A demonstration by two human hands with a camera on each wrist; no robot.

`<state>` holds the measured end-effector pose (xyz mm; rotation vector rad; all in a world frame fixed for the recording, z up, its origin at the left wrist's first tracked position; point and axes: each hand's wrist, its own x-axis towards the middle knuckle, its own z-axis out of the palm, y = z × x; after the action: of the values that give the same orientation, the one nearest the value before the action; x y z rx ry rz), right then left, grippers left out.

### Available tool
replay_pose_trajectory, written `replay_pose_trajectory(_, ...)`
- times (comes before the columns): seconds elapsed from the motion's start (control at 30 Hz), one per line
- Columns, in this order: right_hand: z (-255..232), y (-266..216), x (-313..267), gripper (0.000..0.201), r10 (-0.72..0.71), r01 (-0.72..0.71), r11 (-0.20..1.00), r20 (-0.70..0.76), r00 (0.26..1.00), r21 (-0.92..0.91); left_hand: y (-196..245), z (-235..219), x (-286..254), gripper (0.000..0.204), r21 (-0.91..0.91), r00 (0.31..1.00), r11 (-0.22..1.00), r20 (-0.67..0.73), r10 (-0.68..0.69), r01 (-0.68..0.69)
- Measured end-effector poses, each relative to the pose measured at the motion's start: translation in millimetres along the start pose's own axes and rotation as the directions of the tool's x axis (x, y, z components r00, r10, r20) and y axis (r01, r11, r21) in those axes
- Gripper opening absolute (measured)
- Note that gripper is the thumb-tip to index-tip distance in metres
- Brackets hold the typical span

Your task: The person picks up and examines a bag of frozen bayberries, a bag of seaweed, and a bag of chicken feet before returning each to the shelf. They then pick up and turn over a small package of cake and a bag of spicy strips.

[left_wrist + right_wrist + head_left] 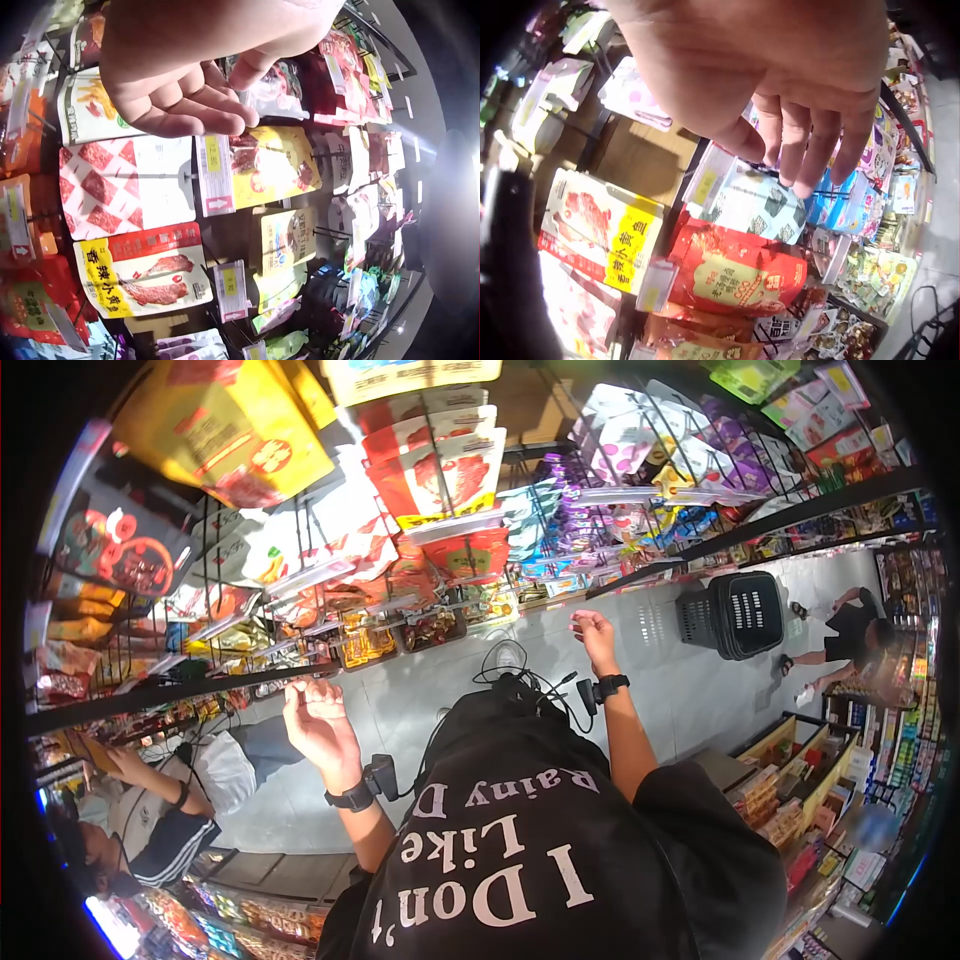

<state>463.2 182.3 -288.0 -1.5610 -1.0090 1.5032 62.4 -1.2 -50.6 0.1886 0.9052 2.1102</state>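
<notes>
In the head view the left hand (322, 728), on the image's left side, is raised with loosely bent fingers and holds nothing. The right hand (596, 640) is up on the other side, its fingers slightly bent and empty. Hanging snack pouches fill the rack before them. In the left wrist view, the left hand (202, 75) hangs in front of a yellow pouch (274, 166) and a white pouch with red diamonds (101, 187). The right wrist view has the right hand (780, 82) over a pale blue pouch (757, 206), above a red pouch (739, 270).
A dark shopping basket (752, 615) stands on the grey floor (420, 690). One person (165, 810) is at the left, another (860, 640) at the far right. Cables (545, 685) hang by the black shirt. Metal hooks with price tags (217, 169) stick out from the rack.
</notes>
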Motion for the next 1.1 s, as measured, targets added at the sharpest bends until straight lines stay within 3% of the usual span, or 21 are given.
replay_pose_trajectory(0.27,-29.9,-32.2,34.2,0.016,-0.01,0.029,0.99,-0.135,0.991,0.135,-46.1,42.2,0.7,0.016,0.039,0.998,0.998,0.034,-0.055,0.054)
replay_pose_trajectory(0.47,-2.2,-80.5,63.4,0.016,-0.277,0.274,0.96,0.038,0.96,0.063,-66.9,62.1,-4.9,0.018,0.099,0.999,0.994,-0.01,-0.048,0.049)
replay_pose_trajectory(0.57,13.7,-124.3,89.0,0.018,-0.557,0.576,0.813,0.171,0.813,-0.089,-71.2,71.6,-9.5,0.019,0.112,0.998,0.994,-0.057,-0.006,0.012)
replay_pose_trajectory(0.67,26.1,-156.5,129.6,0.02,-0.367,0.507,0.783,0.392,0.844,-0.359,-74.7,77.6,-14.7,0.019,0.127,0.998,0.992,-0.069,0.015,-0.006)
replay_pose_trajectory(0.77,47.5,-119.3,203.1,0.02,-0.268,0.421,0.856,0.44,0.857,-0.299,-75.3,76.0,-19.5,0.018,0.126,0.999,0.992,-0.044,0.016,-0.01)
replay_pose_trajectory(0.87,63.4,-134.4,214.2,0.028,-0.153,0.41,0.779,0.492,0.857,-0.474,-74.4,80.4,-23.9,0.018,0.123,0.994,0.99,-0.077,0.073,-0.064)
replay_pose_trajectory(0.9,64.2,-137.9,214.3,0.035,-0.062,0.345,0.771,0.476,0.877,-0.536,-72.8,80.1,-29.6,0.018,0.131,0.99,0.988,-0.102,0.093,-0.079)
replay_pose_trajectory(1.0,68.9,-137.4,220.8,0.027,-0.067,0.312,0.806,0.448,0.892,-0.502,-72.0,64.3,-35.0,0.018,0.122,0.991,0.989,-0.097,0.095,-0.083)
replay_pose_trajectory(1.07,68.0,-118.6,241.9,0.027,-0.219,0.543,0.72,0.6,0.769,-0.433,-75.4,55.0,-34.2,0.018,0.101,0.992,0.993,-0.099,0.078,-0.068)
replay_pose_trajectory(1.1,67.5,-116.5,243.8,0.026,-0.211,0.533,0.704,0.579,0.787,-0.469,-75.4,52.4,-33.2,0.018,0.092,0.993,0.994,-0.097,0.066,-0.057)
